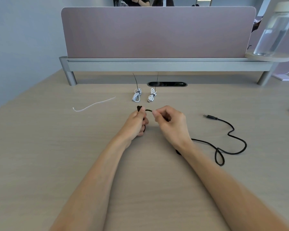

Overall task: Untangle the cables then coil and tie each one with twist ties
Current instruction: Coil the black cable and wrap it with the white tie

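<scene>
Between my two hands a short arc of the black cable bridges the gap just above the worktop. My left hand is curled into a fist around a folded bunch of it. Dark loop ends poke out above my left fingers, and a bit of black shows below them. My right hand pinches the cable between thumb and forefinger, with the other fingers curled in behind.

From behind my right wrist the rest of the cable trails off to the right of my fingers. It is thin, matte black and slack, lying flat on the worktop in a wavy line with one small closed loop. It ends in a dark plug with a metal tip, well apart from my right hand. A short dark bit also shows under my right wrist.

Just beyond my fingers lie two cables already bundled. The white cable on the left is a small coil cinched by a black tie whose long tail points away from me. Beside it, the second white cable is coiled with its plug end showing toward me, bound by another black tie.

Far to the left of my fingers a loose white tie lies in a gentle curve.
</scene>
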`<state>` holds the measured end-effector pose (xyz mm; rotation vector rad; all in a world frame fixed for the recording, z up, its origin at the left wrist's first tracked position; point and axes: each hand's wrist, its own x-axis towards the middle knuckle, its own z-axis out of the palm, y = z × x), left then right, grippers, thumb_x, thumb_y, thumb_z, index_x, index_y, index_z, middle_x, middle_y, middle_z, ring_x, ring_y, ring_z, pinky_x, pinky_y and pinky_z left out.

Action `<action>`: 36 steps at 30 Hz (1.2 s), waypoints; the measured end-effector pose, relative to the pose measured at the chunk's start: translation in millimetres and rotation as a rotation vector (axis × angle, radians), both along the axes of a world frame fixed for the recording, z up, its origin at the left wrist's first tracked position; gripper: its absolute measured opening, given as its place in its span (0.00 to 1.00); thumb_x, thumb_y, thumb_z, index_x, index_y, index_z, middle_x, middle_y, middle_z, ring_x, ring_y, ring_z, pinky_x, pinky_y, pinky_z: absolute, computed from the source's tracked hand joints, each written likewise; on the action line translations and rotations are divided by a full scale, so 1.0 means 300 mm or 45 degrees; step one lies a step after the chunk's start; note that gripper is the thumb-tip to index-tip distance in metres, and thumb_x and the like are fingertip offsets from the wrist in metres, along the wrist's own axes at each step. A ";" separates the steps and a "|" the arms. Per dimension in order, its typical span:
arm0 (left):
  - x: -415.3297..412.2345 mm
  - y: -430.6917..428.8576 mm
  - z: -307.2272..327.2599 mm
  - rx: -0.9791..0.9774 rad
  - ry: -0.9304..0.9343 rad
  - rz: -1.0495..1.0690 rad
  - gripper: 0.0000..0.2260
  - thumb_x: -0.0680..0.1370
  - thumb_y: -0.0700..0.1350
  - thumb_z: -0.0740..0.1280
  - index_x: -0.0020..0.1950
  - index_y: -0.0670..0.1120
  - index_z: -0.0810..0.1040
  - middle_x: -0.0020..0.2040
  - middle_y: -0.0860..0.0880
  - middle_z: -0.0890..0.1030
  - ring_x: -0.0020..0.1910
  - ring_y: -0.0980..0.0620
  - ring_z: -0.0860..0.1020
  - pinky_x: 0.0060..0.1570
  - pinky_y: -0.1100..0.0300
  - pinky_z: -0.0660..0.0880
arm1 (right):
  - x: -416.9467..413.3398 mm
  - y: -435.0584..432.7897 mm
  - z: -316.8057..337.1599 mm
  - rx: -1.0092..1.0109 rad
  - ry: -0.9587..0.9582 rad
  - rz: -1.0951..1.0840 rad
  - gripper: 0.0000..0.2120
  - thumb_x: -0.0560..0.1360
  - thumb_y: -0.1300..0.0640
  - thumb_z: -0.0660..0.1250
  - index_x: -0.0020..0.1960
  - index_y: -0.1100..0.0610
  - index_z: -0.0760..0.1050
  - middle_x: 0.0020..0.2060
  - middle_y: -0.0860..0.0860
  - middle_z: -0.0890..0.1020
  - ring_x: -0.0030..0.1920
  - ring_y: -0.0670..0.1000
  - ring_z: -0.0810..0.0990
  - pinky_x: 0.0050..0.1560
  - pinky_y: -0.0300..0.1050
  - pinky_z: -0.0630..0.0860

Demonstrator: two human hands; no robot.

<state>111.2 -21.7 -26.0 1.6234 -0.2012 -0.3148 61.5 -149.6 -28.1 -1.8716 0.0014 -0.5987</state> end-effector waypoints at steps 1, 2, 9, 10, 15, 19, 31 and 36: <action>0.002 0.000 0.000 -0.038 -0.002 0.008 0.14 0.84 0.53 0.52 0.41 0.48 0.63 0.30 0.53 0.63 0.21 0.58 0.56 0.22 0.66 0.53 | -0.007 0.007 0.000 -0.009 0.010 0.087 0.05 0.77 0.58 0.67 0.44 0.53 0.81 0.36 0.44 0.82 0.35 0.44 0.74 0.40 0.38 0.72; 0.003 0.002 0.000 -0.066 -0.005 0.000 0.14 0.84 0.53 0.52 0.42 0.48 0.63 0.30 0.53 0.64 0.21 0.58 0.56 0.23 0.64 0.54 | -0.011 0.011 -0.002 -0.027 0.009 0.154 0.07 0.77 0.60 0.66 0.46 0.51 0.82 0.38 0.43 0.82 0.34 0.43 0.73 0.40 0.37 0.70; -0.001 0.013 0.000 -0.019 -0.067 -0.142 0.14 0.84 0.55 0.52 0.45 0.47 0.66 0.32 0.53 0.64 0.25 0.56 0.57 0.27 0.61 0.56 | 0.012 0.006 -0.012 0.038 0.009 0.123 0.08 0.74 0.60 0.70 0.43 0.47 0.80 0.36 0.40 0.83 0.34 0.44 0.71 0.41 0.41 0.71; -0.004 0.009 -0.001 0.001 -0.078 -0.166 0.13 0.84 0.54 0.53 0.47 0.46 0.67 0.32 0.53 0.64 0.25 0.56 0.57 0.27 0.61 0.56 | 0.013 0.006 -0.011 0.053 0.027 0.113 0.06 0.74 0.60 0.71 0.43 0.49 0.80 0.34 0.40 0.83 0.34 0.44 0.71 0.41 0.42 0.71; -0.005 0.005 -0.005 -0.045 -0.067 -0.126 0.12 0.84 0.51 0.53 0.43 0.48 0.65 0.32 0.53 0.63 0.25 0.56 0.57 0.26 0.62 0.55 | 0.021 -0.002 -0.014 0.087 0.074 0.020 0.05 0.76 0.58 0.69 0.51 0.52 0.79 0.41 0.42 0.81 0.36 0.42 0.74 0.41 0.38 0.72; 0.005 0.016 0.004 -0.137 0.030 -0.134 0.13 0.84 0.50 0.54 0.41 0.48 0.64 0.30 0.53 0.64 0.23 0.57 0.56 0.25 0.63 0.54 | 0.025 -0.028 -0.015 -0.166 0.196 -0.004 0.05 0.77 0.53 0.67 0.46 0.51 0.82 0.39 0.43 0.83 0.32 0.37 0.74 0.37 0.28 0.68; 0.003 0.085 -0.005 1.231 -0.936 -0.039 0.13 0.83 0.53 0.52 0.44 0.46 0.60 0.31 0.51 0.68 0.35 0.42 0.69 0.35 0.51 0.61 | 0.025 -0.159 0.004 -0.658 0.085 -0.260 0.08 0.76 0.56 0.67 0.39 0.57 0.77 0.26 0.42 0.70 0.31 0.46 0.71 0.35 0.42 0.65; 0.017 0.025 -0.021 0.276 -0.377 0.120 0.13 0.83 0.51 0.54 0.41 0.48 0.64 0.33 0.52 0.70 0.30 0.50 0.66 0.30 0.57 0.62 | -0.021 -0.038 0.034 -0.236 0.008 -0.023 0.07 0.76 0.61 0.64 0.43 0.58 0.81 0.38 0.45 0.83 0.34 0.40 0.75 0.36 0.28 0.67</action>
